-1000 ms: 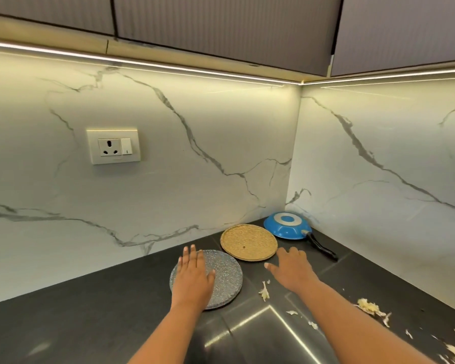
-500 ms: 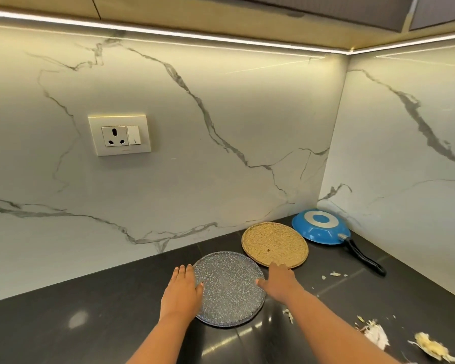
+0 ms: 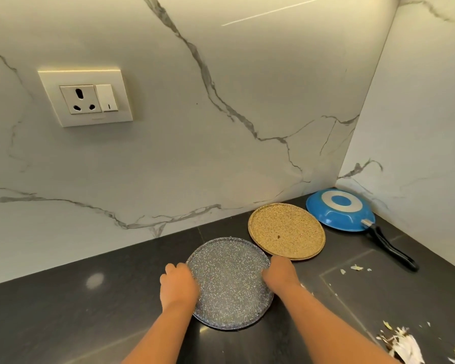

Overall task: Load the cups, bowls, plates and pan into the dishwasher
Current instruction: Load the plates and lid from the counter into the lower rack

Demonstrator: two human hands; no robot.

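A grey speckled plate [image 3: 229, 282] lies upside down on the dark counter [image 3: 63, 311]. My left hand [image 3: 177, 285] curls round its left rim and my right hand [image 3: 280, 271] grips its right rim. Just behind it, a tan speckled plate [image 3: 286, 229] lies flat. In the corner, a blue pan [image 3: 339, 210] rests upside down, its black handle [image 3: 390, 248] pointing toward the front right.
White marble walls meet in a corner behind the pan. A wall socket [image 3: 86, 98] sits on the left wall. Food scraps [image 3: 402, 342] lie on the counter at the front right, with small bits [image 3: 356, 267] near the pan handle.
The view has moved closer and lower. My left hand slid from the top of the grey plate to its left rim, and my right hand came in to grip the right rim.
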